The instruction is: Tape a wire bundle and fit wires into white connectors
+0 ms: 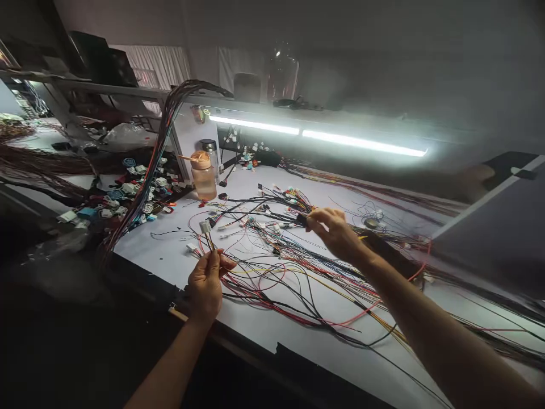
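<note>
My left hand [207, 284] is closed round a few thin wires just below a white connector [205, 227], which points up and away from me over the near left part of the table. A second white connector [192, 248] sits beside that hand. Farther out to the right, my right hand [330, 227] pinches a black connector [302, 220] between thumb and fingers, above the spread of cables. Beneath and between the hands lie loose wires [293, 255] in red, black, yellow and blue, with small connectors at several ends.
A drink bottle with an orange lid [203, 179] and a dark-lidded bottle [209, 147] stand at the back left. Heaped connectors [140, 184] lie left of the table. A thick wire bundle [159, 145] hangs from the shelf. A lit tube lamp [361, 142] spans the back.
</note>
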Tool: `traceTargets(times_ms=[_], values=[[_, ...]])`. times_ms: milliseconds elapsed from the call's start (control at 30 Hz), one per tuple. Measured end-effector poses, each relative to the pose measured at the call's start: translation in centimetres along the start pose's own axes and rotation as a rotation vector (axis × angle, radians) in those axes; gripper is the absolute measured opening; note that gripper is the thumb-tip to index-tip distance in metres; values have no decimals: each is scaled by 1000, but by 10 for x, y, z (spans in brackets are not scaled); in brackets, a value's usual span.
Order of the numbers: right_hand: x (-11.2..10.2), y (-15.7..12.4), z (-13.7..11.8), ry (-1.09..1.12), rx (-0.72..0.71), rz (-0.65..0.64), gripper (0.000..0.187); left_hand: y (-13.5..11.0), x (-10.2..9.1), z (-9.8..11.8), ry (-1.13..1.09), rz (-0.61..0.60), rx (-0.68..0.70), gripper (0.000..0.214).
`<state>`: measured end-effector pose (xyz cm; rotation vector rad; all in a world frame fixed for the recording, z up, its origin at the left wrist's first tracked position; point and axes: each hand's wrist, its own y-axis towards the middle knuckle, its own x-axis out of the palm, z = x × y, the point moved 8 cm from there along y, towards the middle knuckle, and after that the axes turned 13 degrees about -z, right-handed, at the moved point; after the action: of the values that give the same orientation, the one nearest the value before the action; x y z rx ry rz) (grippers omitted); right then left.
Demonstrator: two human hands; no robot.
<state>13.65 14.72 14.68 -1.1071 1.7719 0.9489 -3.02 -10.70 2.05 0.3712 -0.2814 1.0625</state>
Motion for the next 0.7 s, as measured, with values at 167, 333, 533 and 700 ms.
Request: traceTargets(times_ms=[167,333,533,700], values=[[40,-5,-85,160,-204,-45,34,-8,39,9,11,-204,-12,34],[55,2,-108,185,-223,-57,28,-11,48,9,26,-249,-51,32],[61,9,-119,143,-140,-47,26,-13,46,10,0,-272,-82,41],[71,9,-123,153,-93,-59,25,-11,41,7,19,-217,-81,46]])
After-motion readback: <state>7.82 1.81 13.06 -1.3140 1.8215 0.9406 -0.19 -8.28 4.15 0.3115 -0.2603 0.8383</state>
